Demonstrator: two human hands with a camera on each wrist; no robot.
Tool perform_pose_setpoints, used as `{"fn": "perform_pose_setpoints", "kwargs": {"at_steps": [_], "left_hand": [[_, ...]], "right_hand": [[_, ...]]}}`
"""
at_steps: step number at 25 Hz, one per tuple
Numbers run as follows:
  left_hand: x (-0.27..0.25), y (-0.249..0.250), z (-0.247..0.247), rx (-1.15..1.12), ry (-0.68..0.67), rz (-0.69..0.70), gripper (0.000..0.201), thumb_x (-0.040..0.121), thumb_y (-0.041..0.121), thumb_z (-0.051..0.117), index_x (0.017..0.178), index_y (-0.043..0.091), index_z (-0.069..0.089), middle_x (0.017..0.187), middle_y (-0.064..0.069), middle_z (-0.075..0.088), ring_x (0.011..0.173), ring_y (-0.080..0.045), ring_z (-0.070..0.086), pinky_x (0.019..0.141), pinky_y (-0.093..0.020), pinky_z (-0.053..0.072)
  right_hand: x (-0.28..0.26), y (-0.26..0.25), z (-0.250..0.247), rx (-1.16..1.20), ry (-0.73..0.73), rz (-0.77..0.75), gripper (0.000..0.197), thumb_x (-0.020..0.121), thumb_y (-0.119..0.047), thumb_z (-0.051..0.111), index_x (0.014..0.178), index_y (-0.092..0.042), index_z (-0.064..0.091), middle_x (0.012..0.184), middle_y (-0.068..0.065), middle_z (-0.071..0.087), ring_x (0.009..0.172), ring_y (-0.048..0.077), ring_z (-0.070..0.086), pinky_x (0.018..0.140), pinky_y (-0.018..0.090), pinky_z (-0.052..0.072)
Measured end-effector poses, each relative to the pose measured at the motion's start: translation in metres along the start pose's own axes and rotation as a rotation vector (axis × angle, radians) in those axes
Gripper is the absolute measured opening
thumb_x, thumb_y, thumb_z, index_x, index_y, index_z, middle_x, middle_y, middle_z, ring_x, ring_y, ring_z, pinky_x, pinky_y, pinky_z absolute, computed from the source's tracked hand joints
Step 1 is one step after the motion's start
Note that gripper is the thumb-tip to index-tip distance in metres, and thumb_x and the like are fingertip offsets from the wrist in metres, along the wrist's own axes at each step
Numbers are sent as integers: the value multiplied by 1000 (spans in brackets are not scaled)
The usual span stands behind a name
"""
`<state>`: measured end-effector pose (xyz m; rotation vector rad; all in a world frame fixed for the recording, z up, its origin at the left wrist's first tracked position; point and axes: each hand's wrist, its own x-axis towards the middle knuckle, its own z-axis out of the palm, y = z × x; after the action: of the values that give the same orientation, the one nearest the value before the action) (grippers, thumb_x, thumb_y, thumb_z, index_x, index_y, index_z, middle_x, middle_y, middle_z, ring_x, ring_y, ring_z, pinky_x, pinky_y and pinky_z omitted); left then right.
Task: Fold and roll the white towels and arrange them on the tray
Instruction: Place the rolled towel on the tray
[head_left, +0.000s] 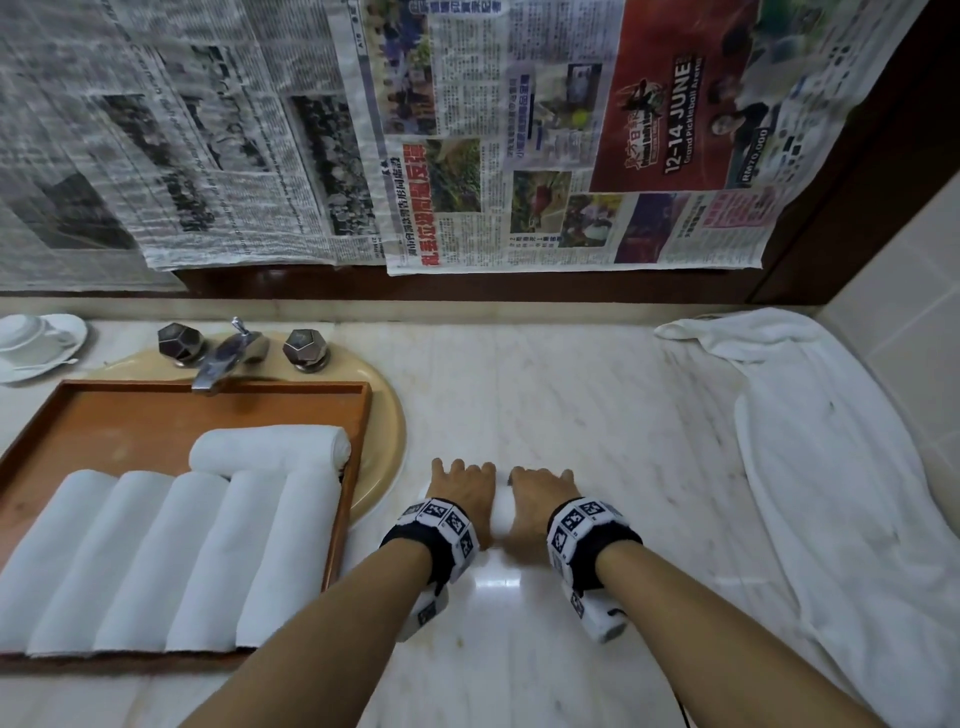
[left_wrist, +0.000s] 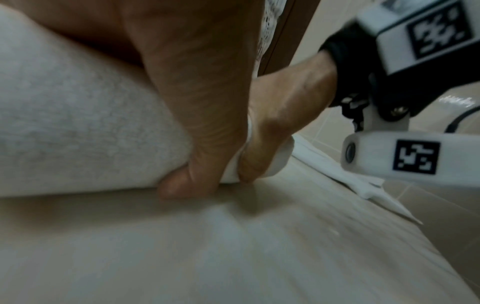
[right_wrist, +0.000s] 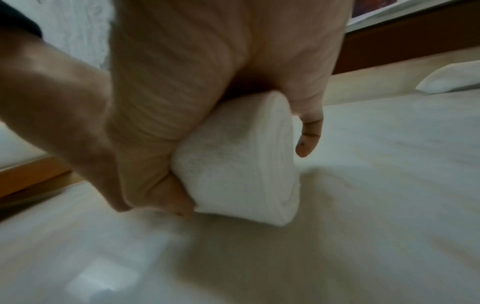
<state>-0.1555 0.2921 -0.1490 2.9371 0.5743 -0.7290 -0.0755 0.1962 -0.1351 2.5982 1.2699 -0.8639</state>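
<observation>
A rolled white towel (head_left: 503, 506) lies on the marble counter (head_left: 597, 415), just right of the tray. My left hand (head_left: 462, 483) grips its left part and my right hand (head_left: 543, 488) its right end, fingers curled over the top. In the left wrist view the left hand (left_wrist: 197, 102) has its thumb tucked under the roll (left_wrist: 78, 133). The right wrist view shows the right hand (right_wrist: 194, 82) wrapped round the roll's spiral end (right_wrist: 239, 170). The wooden tray (head_left: 358, 415) holds several rolled towels (head_left: 156, 561) side by side, with one roll (head_left: 270, 447) lying across them.
An unfolded white towel (head_left: 831, 467) is spread along the counter's right side by the tiled wall. The tray sits over a beige sink with a faucet (head_left: 223, 358) behind it. A cup and saucer (head_left: 36, 338) stand at the far left. Newspaper sheets (head_left: 467, 130) hang behind.
</observation>
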Motion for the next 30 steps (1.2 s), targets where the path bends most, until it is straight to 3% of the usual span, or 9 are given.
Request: {"fn": "perform_pose_setpoints", "kwargs": {"at_steps": [2, 5, 7, 9, 13, 15, 18, 27, 30], "left_hand": [[-12, -19, -15, -12, 67, 58, 81, 66, 46, 77, 134, 27, 36, 123, -1, 55, 118, -26, 47, 107, -54, 24], [-47, -67, -48, 79, 159, 87, 66, 67, 41, 75, 125, 26, 46, 120, -1, 50, 117, -23, 47, 107, -58, 22], [-73, -111, -66, 103, 198, 55, 62, 70, 39, 73, 125, 25, 47, 121, 0, 52, 118, -23, 49, 106, -55, 24], [-97, -164, -75, 61, 217, -5, 65, 70, 41, 72, 128, 31, 44, 122, 5, 56, 119, -21, 51, 104, -51, 28], [-126, -292, -65, -11, 191, -212, 58, 69, 47, 69, 123, 40, 47, 119, 10, 60, 117, -20, 50, 101, -51, 30], [-135, -355, -51, -23, 113, -338, 56, 72, 44, 68, 123, 37, 47, 123, 8, 58, 121, -21, 47, 104, -55, 28], [-132, -416, -30, -58, 45, -432, 53, 74, 34, 68, 123, 32, 48, 130, 4, 54, 127, -22, 43, 108, -61, 22], [-79, -424, 9, -108, -106, -378, 30, 83, 24, 60, 113, 23, 57, 118, -3, 60, 124, -28, 46, 106, -69, 16], [-72, -413, 19, -135, -97, -336, 30, 86, 23, 57, 116, 21, 57, 120, -5, 59, 125, -29, 44, 105, -68, 17]], "right_hand": [[-8, -15, -14, -8, 58, 2, 59, 63, -50, 76, 109, -19, 54, 104, -1, 60, 104, 22, 56, 96, 45, 35], [-20, -69, -40, 55, 171, 3, 58, 59, -52, 76, 104, -20, 57, 102, -1, 59, 96, 22, 59, 86, 38, 45], [-21, -122, -57, 126, 260, -37, 60, 58, -54, 76, 105, -21, 57, 104, 0, 60, 96, 25, 62, 80, 35, 49], [-14, -177, -66, 197, 330, -115, 65, 60, -54, 75, 114, -24, 55, 114, 0, 57, 105, 27, 59, 84, 37, 49], [13, -261, -54, 288, 478, -254, 75, 69, -53, 67, 133, -26, 37, 136, -2, 35, 127, 25, 39, 102, 48, 37], [29, -284, -34, 241, 377, -195, 80, 84, -52, 55, 148, -23, 19, 158, 1, 11, 146, 28, 14, 113, 56, 21], [42, -285, -5, 134, 238, -105, 75, 95, -57, 34, 155, -26, 0, 161, -6, -14, 148, 21, -15, 116, 59, 1], [39, -279, 6, 160, 224, -144, 73, 97, -59, 31, 154, -29, -2, 161, -11, -14, 147, 15, -17, 117, 48, 0], [40, -280, 5, 133, 196, -129, 73, 96, -60, 29, 154, -31, -4, 161, -11, -15, 147, 14, -17, 116, 53, -1]]}}
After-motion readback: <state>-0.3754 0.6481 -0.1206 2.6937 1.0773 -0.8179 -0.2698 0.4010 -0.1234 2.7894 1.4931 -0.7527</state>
